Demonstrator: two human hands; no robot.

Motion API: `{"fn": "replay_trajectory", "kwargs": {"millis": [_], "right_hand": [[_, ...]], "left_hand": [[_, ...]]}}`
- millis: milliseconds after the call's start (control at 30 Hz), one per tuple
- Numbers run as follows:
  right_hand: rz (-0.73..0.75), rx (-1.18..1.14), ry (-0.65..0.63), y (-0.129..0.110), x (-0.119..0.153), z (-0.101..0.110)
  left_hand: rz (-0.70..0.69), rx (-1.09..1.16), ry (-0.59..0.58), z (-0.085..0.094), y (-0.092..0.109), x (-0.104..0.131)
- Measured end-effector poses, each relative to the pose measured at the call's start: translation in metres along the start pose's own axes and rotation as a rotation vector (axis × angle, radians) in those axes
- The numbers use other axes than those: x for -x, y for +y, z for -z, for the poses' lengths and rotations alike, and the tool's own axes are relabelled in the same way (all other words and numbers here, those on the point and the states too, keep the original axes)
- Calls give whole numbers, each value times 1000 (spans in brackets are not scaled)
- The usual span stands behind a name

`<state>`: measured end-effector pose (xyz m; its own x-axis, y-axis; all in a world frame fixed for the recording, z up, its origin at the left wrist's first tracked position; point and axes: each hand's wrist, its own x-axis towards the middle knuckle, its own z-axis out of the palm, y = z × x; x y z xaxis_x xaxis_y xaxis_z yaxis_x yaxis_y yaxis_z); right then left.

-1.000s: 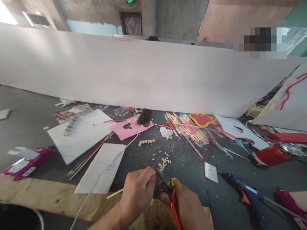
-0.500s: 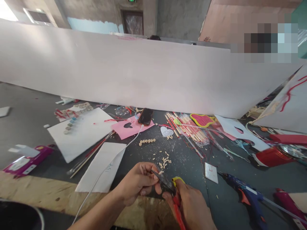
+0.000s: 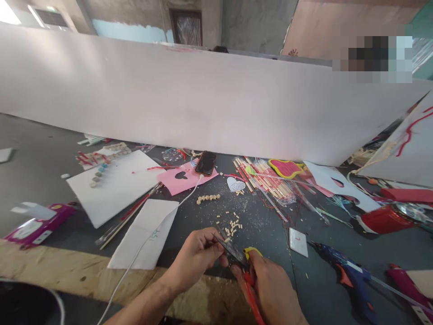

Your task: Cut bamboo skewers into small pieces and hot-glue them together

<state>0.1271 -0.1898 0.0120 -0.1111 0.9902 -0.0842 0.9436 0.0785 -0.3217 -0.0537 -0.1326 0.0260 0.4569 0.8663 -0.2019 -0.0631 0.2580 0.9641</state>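
My right hand (image 3: 272, 282) is wrapped round a pair of shears (image 3: 238, 256) with dark blades and red and yellow handles. The blades point up and left, to the fingertips of my left hand (image 3: 199, 253). Those fingers are pinched together beside the blade tips; whatever they grip is hidden. Just beyond the blades lie several short cut pieces of pale wooden stick (image 3: 233, 224), scattered over the dark tabletop. Farther back, a row of such pieces (image 3: 208, 198) sits clumped together. A small white paper heart (image 3: 236, 184) lies behind the loose pieces.
A tall white board (image 3: 203, 99) closes off the back. A phone (image 3: 205, 163) with a white cable rests on pink paper (image 3: 176, 179). Bundled sticks (image 3: 267, 180), a blue glue gun (image 3: 343, 271), a red can (image 3: 387, 219) and a white sheet (image 3: 149, 234) lie around.
Both hands have stayed almost in place, with the shears between them. A pale bit at the blades has shifted slightly, and the view has tilted a little.
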Motion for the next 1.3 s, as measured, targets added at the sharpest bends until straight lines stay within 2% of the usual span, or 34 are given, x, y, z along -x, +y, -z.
{"fn": "replay_trajectory", "kwargs": {"millis": [100, 167, 233, 333, 400, 467, 533, 600, 767, 867, 900, 967, 1100, 1200, 1300], "right_hand": [[41, -9, 38, 2, 1, 1], [46, 3, 36, 2, 0, 2], [16, 33, 7, 0, -3, 3], [-42, 61, -46, -5, -6, 3], [-58, 58, -69, -8, -6, 2], [-66, 56, -81, -10, -6, 0], [-65, 62, -80, -9, -5, -1], [-49, 72, -60, -7, -5, -1], [35, 64, 35, -3, -4, -3], [75, 25, 88, -4, -4, -3], [74, 18, 85, -4, -4, -3], [47, 26, 67, -6, -5, 1], [-25, 33, 22, -11, -7, 8], [-50, 6, -4, -11, -5, 11], [-26, 8, -23, -8, -2, 11]], "left_hand": [[174, 252, -115, 4, -4, -2], [188, 241, -114, 3, -4, -2], [73, 60, -14, 0, -2, -2], [-149, -346, 208, -7, -1, 1], [-224, -537, 311, -11, -2, 3], [-233, -601, 343, -12, -2, 5], [-196, -525, 290, -11, -1, 5], [-120, -349, 181, -8, 1, 3], [152, 198, -91, 3, 1, -2], [272, 358, -191, 6, 0, -5], [262, 362, -179, 5, 1, -5], [169, 287, -84, 3, 2, -5], [-18, -7, 107, -4, 4, -1], [-81, -144, 155, -6, 2, 2], [-57, -201, 139, -5, 1, 3]]}}
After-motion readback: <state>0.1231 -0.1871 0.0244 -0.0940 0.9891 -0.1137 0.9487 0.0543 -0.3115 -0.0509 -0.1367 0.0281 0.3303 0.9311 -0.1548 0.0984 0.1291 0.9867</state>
